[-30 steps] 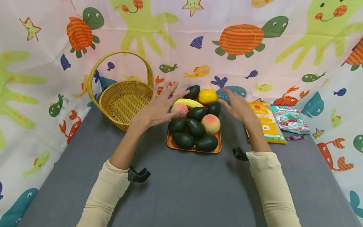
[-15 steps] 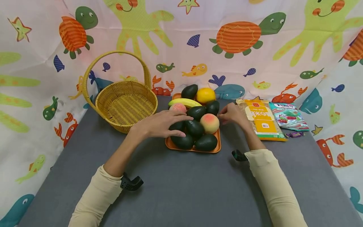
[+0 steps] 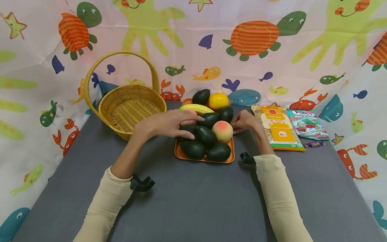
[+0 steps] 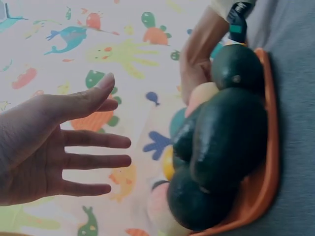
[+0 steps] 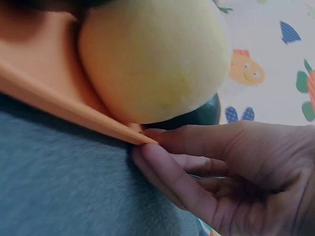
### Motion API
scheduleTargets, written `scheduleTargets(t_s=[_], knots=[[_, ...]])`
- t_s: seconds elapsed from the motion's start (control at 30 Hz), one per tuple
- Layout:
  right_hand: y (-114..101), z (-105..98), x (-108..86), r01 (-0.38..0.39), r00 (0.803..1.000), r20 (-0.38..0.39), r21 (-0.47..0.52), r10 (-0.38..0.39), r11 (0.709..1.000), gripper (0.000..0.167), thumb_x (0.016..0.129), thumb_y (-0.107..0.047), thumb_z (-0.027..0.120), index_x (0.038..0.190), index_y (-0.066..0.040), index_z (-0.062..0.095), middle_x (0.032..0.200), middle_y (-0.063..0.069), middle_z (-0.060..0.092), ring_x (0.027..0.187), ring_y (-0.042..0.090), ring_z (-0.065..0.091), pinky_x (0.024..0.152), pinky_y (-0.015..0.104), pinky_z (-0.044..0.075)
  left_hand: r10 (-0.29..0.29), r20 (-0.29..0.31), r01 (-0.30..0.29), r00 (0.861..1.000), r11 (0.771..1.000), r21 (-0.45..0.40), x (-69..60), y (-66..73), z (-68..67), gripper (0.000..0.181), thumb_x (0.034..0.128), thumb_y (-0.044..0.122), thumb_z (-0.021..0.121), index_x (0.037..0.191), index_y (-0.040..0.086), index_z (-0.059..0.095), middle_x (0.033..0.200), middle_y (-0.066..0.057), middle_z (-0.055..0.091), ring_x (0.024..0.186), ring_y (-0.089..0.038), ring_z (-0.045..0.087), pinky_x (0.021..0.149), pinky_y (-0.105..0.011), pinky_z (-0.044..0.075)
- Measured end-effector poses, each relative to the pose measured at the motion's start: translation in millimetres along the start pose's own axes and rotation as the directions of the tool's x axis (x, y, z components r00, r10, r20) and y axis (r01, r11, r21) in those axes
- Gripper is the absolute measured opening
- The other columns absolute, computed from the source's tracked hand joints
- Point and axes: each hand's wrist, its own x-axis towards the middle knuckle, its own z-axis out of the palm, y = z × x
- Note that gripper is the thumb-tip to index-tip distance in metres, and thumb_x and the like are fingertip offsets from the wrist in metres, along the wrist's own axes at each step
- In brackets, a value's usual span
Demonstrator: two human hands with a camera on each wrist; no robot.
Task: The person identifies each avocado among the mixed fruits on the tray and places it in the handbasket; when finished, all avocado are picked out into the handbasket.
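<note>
Head cam: orange tray (image 3: 178, 153) approx. mid-table, piled w/ fruit: avocados (image 3: 218, 152) incl. at 5 & 7 o'clock, banana (image 3: 196, 108) at 11, yellow fruit (image 3: 219, 101) at 1, peach (image 3: 222, 131) at 3; second peach (image 4: 162, 211) partly behind L hand (image 3: 166, 123). Raised rim prob. keeps round stuff from rolling off. Also gives fingers an edge, likely why R hand (image 3: 243, 120) sits low at tray's 3 o'clock side, just beside the peach.

R hand: narrow pinch on the tray rim, per R wrist cam; fingertips either side of the thin edge, peach just above but apparently not gripped. Can't tell how hard it squeezes.

L hand: wide, fingers straight, thumb well apart, holding nothing. Over tray's 9 o'clock side; L wrist cam shows a gap betw. fingertips & fruit, so prob. no contact.

Wicker basket (image 3: 130, 111) betw. 9 & 10 o'clock from tray, handle up, prob. so it's easy to grab. Yellow pkt (image 3: 278, 127) at tray's 3 o'clock, green pkt (image 3: 307, 123) just beyond; both lie flat, likely b/c too soft to stand. Purple sweet (image 3: 313, 144) near yellow pkt's 4 o'clock corner.
</note>
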Motion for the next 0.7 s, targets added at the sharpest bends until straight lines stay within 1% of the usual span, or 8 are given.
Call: scheduleTargets(t_s=[0.13, 0.23, 0.33, 0.43, 0.5, 0.57, 0.67, 0.7], knots=[[-1.0, -2.5, 10.4, -0.028, 0.997, 0.07, 0.0, 0.028, 1.0, 0.014, 0.094, -0.01, 0.07, 0.09, 0.004, 0.072, 0.076, 0.005, 0.066, 0.066, 0.013, 0.069, 0.069, 0.026, 0.063, 0.013, 0.007, -0.013, 1.0, 1.0, -0.024, 2.6, -1.6, -9.8, 0.07, 0.0974, 0.05, 0.07, 0.159, 0.028, 0.046, 0.162, 0.002, 0.049, 0.144, -0.023, 0.052, 0.124, -0.047, 0.04], [1.2, -6.1, 16.5, -0.027, 0.995, 0.09, -0.028, 0.03, 0.999, 0.014, 0.092, -0.01, 0.072, 0.084, 0.0, 0.07, 0.071, 0.002, 0.064, 0.063, 0.011, 0.068, 0.067, 0.023, 0.061, 0.025, 0.01, -0.024, 1.0, 0.998, -0.05, 3.9, -3.0, -18.3, 0.07, 0.0969, 0.047, 0.072, 0.158, 0.025, 0.047, 0.16, 0.001, 0.052, 0.143, -0.023, 0.054, 0.123, -0.046, 0.041], [5.5, -9.1, 19.7, -0.018, 0.994, 0.11, -0.011, 0.02, 1.0, 0.014, 0.091, -0.011, 0.074, 0.085, 0.002, 0.074, 0.07, 0.0, 0.067, 0.063, 0.01, 0.069, 0.067, 0.023, 0.061, 0.014, -0.01, -0.014, 1.0, 0.997, -0.071, 2.5, -3.2, -29.4, 0.068, 0.0951, 0.044, 0.076, 0.154, 0.022, 0.052, 0.155, 0.001, 0.056, 0.138, -0.021, 0.056, 0.12, -0.046, 0.044], [9.9, -9.9, 21.8, -0.028, 0.989, 0.145, 0.053, 0.02, 0.998, 0.016, 0.091, -0.011, 0.076, 0.092, 0.004, 0.077, 0.072, -0.001, 0.071, 0.065, 0.009, 0.071, 0.068, 0.025, 0.063, 0.026, -0.035, -0.029, 0.999, 0.996, -0.086, 1.0, -3.6, -36.6, 0.059, 0.093, 0.043, 0.078, 0.144, 0.02, 0.061, 0.144, 0.001, 0.063, 0.129, -0.019, 0.06, 0.115, -0.044, 0.049], [11.5, -9.8, 22.2, -0.042, 0.985, 0.168, 0.082, 0.028, 0.996, 0.017, 0.092, -0.012, 0.075, 0.095, 0.005, 0.078, 0.073, -0.001, 0.073, 0.066, 0.009, 0.071, 0.069, 0.025, 0.063, 0.062, -0.042, -0.066, 0.997, 0.993, -0.1, 1.5, -4.3, -36.0, 0.051, 0.0922, 0.041, 0.08, 0.136, 0.018, 0.066, 0.135, 0.0, 0.066, 0.122, -0.017, 0.061, 0.111, -0.042, 0.051], [11.2, -9.5, 22.0, -0.061, 0.982, 0.185, 0.1, 0.042, 0.993, 0.017, 0.093, -0.012, 0.075, 0.097, 0.004, 0.078, 0.074, 0.0, 0.073, 0.068, 0.01, 0.072, 0.07, 0.025, 0.063, 0.111, -0.028, -0.113, 0.993, 0.988, -0.105, 4.7, -5.3, -31.2, 0.047, 0.0918, 0.038, 0.081, 0.13, 0.014, 0.068, 0.13, -0.002, 0.068, 0.119, -0.018, 0.062, 0.11, -0.041, 0.051], [7.3, -9.9, 20.4, -0.089, 0.981, 0.179, 0.115, 0.067, 0.989, 0.017, 0.093, -0.011, 0.075, 0.1, 0.005, 0.076, 0.076, 0.002, 0.073, 0.068, 0.012, 0.074, 0.07, 0.027, 0.064, 0.16, 0.014, -0.159, 0.987, 0.983, -0.089, 14.0, -5.0, -20.8, 0.045, 0.0925, 0.034, 0.081, 0.127, 0.007, 0.068, 0.127, -0.009, 0.069, 0.118, -0.024, 0.063, 0.11, -0.043, 0.051], [5.7, -10.6, 20.4, -0.095, 0.981, 0.179, 0.124, 0.072, 0.988, 0.017, 0.094, -0.01, 0.074, 0.1, 0.006, 0.075, 0.076, 0.003, 0.073, 0.069, 0.013, 0.075, 0.071, 0.028, 0.064, 0.162, 0.04, -0.158, 0.986, 0.984, -0.083, 17.3, -3.9, -17.5, 0.045, 0.0928, 0.033, 0.081, 0.126, 0.006, 0.068, 0.127, -0.011, 0.07, 0.117, -0.027, 0.063, 0.11, -0.044, 0.051]])
